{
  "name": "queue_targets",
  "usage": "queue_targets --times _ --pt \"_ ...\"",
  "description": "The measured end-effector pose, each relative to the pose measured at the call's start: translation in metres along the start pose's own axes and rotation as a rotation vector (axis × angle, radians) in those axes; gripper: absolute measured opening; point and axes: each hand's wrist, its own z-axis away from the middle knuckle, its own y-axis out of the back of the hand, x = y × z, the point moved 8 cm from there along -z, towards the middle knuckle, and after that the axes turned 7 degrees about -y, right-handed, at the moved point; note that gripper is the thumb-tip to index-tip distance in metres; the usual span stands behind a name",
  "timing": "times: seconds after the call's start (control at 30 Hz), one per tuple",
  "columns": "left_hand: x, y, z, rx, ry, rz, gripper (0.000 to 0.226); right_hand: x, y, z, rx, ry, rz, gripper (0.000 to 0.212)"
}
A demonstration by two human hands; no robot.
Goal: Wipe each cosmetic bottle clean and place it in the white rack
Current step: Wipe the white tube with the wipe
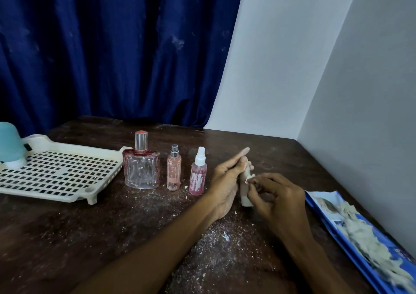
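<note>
My left hand [225, 181] holds a small pale tube-like bottle [245, 194] upright on the dark wooden table, thumb curled on it and fingers stretched behind. My right hand [272, 194] pinches a small white scrap of wipe [250, 178] against the bottle's side. Three bottles stand in a row to the left: a large clear and red perfume bottle [141, 165], a slim pink spray bottle [173, 170] and a pink spray bottle with a white nozzle [198, 174]. The white rack [58, 176] lies further left.
A teal cup [10, 145] stands upside down on the rack's far left corner. A blue packet with crumpled used wipes [360, 237] lies along the table's right edge by the wall. White crumbs and dust cover the tabletop [112, 237]. A blue curtain hangs behind.
</note>
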Motion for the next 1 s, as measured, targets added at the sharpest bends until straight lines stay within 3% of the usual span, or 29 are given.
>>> queue_targets --times 0.2,0.43,0.63,1.0 --pt "0.0 -0.005 0.0 -0.062 -0.022 -0.067 0.035 0.0 0.001 -0.014 0.124 -0.025 -0.005 0.018" --pt "-0.001 -0.003 0.001 -0.054 -0.022 -0.049 0.033 0.001 0.003 0.0 -0.003 -0.007 -0.037 0.021" --pt "-0.001 -0.004 0.0 -0.055 0.01 -0.028 0.033 -0.001 0.004 -0.01 0.114 -0.01 -0.024 0.017" --pt "-0.003 -0.002 0.005 0.02 0.037 -0.113 0.036 -0.004 -0.009 0.0 -0.072 0.052 -0.04 0.021"
